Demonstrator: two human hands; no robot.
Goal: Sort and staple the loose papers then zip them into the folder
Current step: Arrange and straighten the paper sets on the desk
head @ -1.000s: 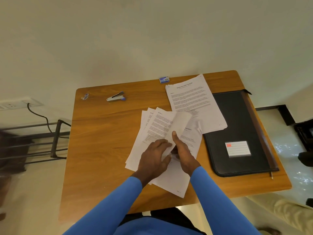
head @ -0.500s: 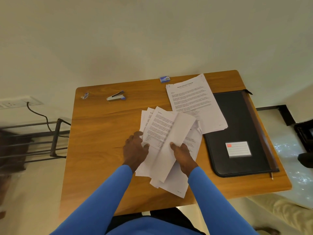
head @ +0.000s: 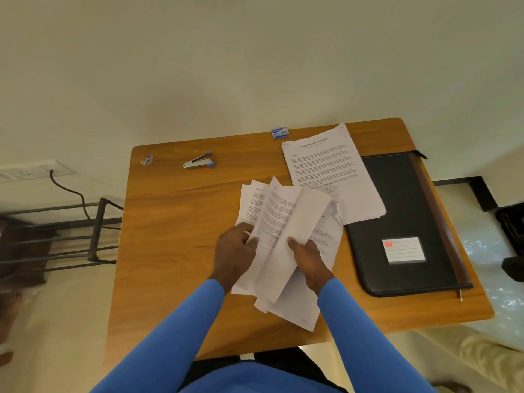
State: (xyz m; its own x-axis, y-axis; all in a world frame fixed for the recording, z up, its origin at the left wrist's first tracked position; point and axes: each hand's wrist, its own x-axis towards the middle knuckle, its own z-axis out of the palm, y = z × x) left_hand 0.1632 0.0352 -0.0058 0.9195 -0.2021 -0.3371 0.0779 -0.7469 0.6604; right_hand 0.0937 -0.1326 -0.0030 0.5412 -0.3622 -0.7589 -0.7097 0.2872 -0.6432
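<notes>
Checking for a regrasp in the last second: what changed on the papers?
The left hand slid from on top of the loose papers to their left edge and now grips it. The right hand keeps holding the curled sheet. Stapler, printed pile and folder stayed put.

The worktop (head: 175,251) is smooth grained wood; the folder (head: 402,199) matt black leatherette; the loose papers (head: 283,222) matt white; the stapler (head: 198,163) shiny metal.

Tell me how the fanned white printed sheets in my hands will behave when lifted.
Probably floppy: the top white sheet curls over between your left hand and right hand. The fanned white printed sheets will likely slip apart, their corners lying uneven.
</notes>
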